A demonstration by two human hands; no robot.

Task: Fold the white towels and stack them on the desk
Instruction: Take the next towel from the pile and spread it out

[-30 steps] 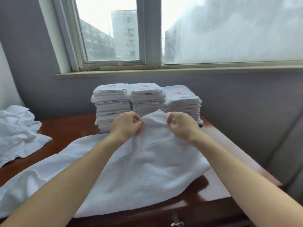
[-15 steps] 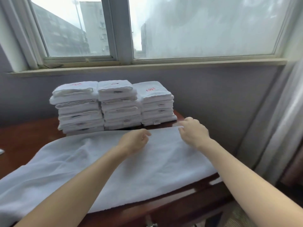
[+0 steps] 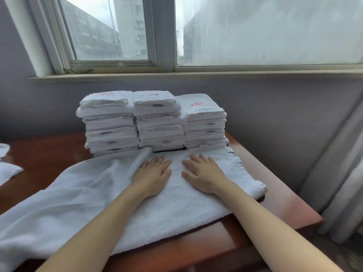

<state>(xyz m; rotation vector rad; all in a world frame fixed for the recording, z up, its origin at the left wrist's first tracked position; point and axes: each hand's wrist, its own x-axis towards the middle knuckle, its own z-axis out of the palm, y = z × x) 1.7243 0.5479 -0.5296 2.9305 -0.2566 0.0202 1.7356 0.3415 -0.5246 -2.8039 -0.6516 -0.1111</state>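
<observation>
A long white towel (image 3: 78,203) lies across the brown desk (image 3: 279,197), its right end folded over onto itself. My left hand (image 3: 152,174) and my right hand (image 3: 203,175) both rest flat on that folded end, palms down, fingers straight and spread, side by side. A raised crease in the cloth runs just left of my left hand. Behind the hands stand three stacks of folded white towels (image 3: 153,122), side by side, with red marks on their top faces.
Unfolded white towels (image 3: 7,169) lie at the desk's left edge. A grey wall and a window sill (image 3: 196,75) stand behind the stacks. A grey curtain (image 3: 337,183) hangs to the right of the desk.
Both hands have let go of the towel edge they pinched and now lie flat on the folded end. The towel's right end has been laid down over itself.
</observation>
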